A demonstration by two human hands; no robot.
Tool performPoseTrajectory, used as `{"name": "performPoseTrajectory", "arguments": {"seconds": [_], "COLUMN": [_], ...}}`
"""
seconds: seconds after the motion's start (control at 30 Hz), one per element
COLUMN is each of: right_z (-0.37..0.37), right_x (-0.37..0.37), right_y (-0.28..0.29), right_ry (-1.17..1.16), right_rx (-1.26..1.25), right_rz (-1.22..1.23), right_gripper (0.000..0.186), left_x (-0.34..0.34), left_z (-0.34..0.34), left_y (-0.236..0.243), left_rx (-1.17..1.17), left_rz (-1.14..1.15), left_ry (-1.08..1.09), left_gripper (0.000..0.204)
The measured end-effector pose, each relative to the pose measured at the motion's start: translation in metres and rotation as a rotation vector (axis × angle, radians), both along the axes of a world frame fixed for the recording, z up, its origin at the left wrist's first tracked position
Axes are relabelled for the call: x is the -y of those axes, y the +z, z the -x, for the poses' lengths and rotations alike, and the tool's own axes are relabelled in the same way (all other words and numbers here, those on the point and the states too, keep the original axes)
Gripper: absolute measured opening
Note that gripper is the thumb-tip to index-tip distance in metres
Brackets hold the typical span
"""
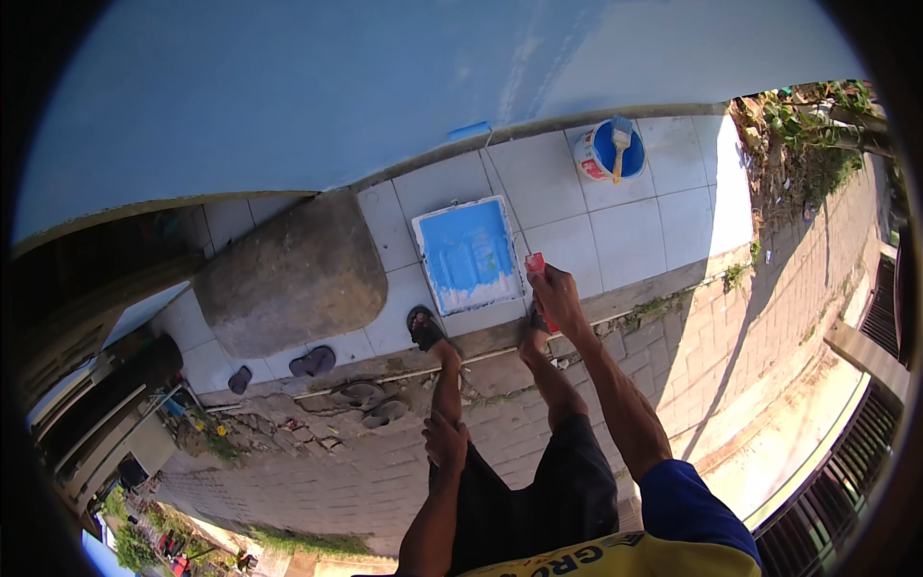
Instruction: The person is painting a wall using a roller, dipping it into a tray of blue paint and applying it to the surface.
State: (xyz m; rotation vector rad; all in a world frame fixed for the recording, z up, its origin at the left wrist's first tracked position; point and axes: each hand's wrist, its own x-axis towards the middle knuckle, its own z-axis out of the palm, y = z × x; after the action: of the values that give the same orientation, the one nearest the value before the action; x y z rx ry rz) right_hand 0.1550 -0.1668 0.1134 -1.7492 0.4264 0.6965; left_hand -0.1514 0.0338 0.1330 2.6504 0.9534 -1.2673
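My right hand is closed round the red handle of a paint roller. From the handle a thin rod runs up to the blue roller head, which is at the foot of the light blue wall. A square paint tray lies on the tiles just left of that hand, its inside coated in bright blue and its rim whitish. Lower down, my left hand is wrapped round my left leg near the knee.
A white bucket of blue paint stands by the wall, a brush across its top. Left of the tray lies a brown mat. Sandals lie along the tile edge. Brick paving runs below the step; plants grow at right.
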Motion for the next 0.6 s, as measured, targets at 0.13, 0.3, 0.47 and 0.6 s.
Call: {"name": "performPoseTrajectory", "arguments": {"seconds": [0.13,0.3,0.47,0.6], "right_z": [0.011,0.017,0.031,0.037], "right_x": [0.001,-0.003,0.002,0.001], "right_y": [0.045,0.116,0.174,0.237], "right_ry": [0.025,-0.027,-0.059,-0.078], "right_rx": [0.017,0.007,-0.006,-0.093], "right_rz": [0.007,-0.01,-0.003,0.005], "right_gripper": [0.03,0.026,0.022,0.023], "left_x": [-0.003,-0.003,-0.005,-0.008], "left_z": [0.002,0.003,0.008,0.01], "left_y": [0.0,-0.001,-0.003,-0.005], "left_rx": [0.009,0.025,0.071,0.065], "left_rz": [-0.001,-0.018,-0.021,-0.016], "left_ry": [-0.004,-0.016,-0.043,-0.027], "left_gripper": [0.059,0.061,0.061,0.061]}}
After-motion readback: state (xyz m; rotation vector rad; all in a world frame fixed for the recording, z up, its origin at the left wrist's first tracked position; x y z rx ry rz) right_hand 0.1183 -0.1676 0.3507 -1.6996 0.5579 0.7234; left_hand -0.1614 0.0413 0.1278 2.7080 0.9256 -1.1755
